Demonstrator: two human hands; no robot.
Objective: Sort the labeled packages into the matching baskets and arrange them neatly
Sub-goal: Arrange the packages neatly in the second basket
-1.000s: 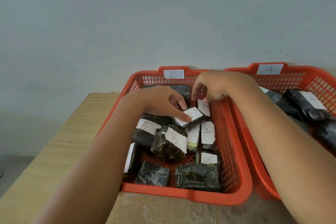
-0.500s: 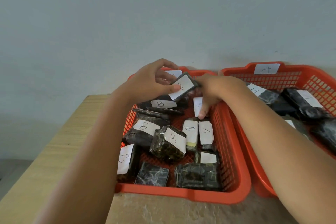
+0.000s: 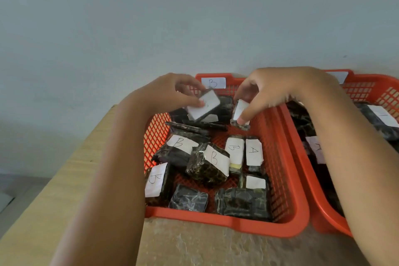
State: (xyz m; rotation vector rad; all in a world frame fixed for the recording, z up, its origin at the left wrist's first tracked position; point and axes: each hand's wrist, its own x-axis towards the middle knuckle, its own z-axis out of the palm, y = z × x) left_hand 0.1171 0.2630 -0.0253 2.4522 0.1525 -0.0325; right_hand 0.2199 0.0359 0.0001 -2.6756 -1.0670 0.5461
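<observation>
An orange basket tagged B (image 3: 287,220) holds several dark wrapped packages with white labels. My left hand (image 3: 172,93) holds a small flat package (image 3: 205,106) above the basket's far end, its label facing me. My right hand (image 3: 269,90) pinches another small package (image 3: 240,114) upright near the far right wall. Lower down lie packages marked B (image 3: 213,162), (image 3: 234,149) and one marked A (image 3: 254,152). A second orange basket (image 3: 380,93) stands to the right, its tag hidden by my right wrist.
The baskets sit on a wooden table (image 3: 71,179) against a pale wall. The table's left edge drops to the floor. The right basket holds several more dark packages (image 3: 380,119). A stone-like surface (image 3: 216,246) lies in front of the baskets.
My left hand has carried its package slightly right, over the basket's far end. My right hand has lifted from the basket floor and now pinches a small package upright.
</observation>
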